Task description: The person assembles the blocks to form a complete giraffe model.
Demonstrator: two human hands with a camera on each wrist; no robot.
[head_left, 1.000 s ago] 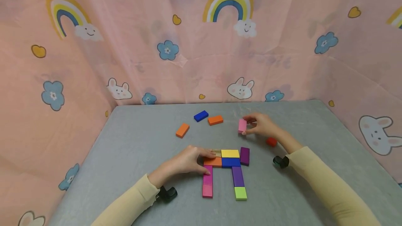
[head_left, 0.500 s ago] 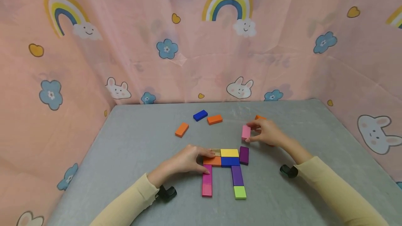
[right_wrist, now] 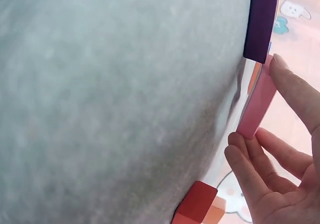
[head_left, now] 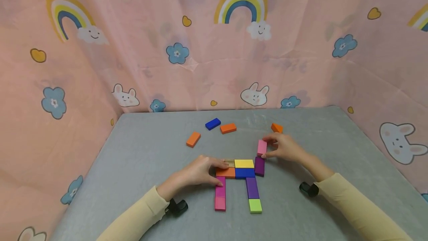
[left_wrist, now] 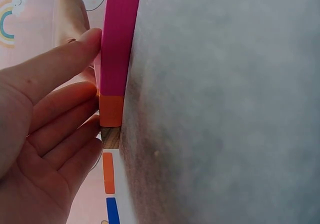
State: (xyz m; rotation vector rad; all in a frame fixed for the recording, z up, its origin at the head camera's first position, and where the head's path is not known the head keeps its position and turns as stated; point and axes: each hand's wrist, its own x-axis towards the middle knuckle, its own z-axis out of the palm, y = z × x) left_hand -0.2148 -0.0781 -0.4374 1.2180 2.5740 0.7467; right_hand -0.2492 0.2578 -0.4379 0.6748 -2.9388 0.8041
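Observation:
My right hand (head_left: 285, 148) pinches a light pink block (head_left: 262, 147) by its two ends, thumb at the near end. That block stands just behind the dark purple block (head_left: 259, 166), which lies right of the blue (head_left: 245, 173) and yellow (head_left: 244, 163) blocks. My left hand (head_left: 200, 171) rests on the left of the arrangement, fingers over the wooden block (head_left: 230, 163) and orange block (head_left: 226, 173), thumb by the magenta block (head_left: 220, 187). In the left wrist view the left thumb touches the magenta block (left_wrist: 119, 44). Below are pink (head_left: 220, 203), violet (head_left: 252, 188) and lime (head_left: 255, 206) blocks.
Behind the arrangement lie a loose blue block (head_left: 213, 124) and two orange blocks (head_left: 228, 128) (head_left: 193, 139). An orange triangular block (head_left: 277, 128) lies behind my right hand. In the right wrist view a red block (right_wrist: 196, 202) lies near the fingers. A patterned curtain hangs behind the table.
My right hand has brought the light pink block nearer, up to the dark purple block's far end. The orange triangular block has come into sight behind it. My left hand has stayed put.

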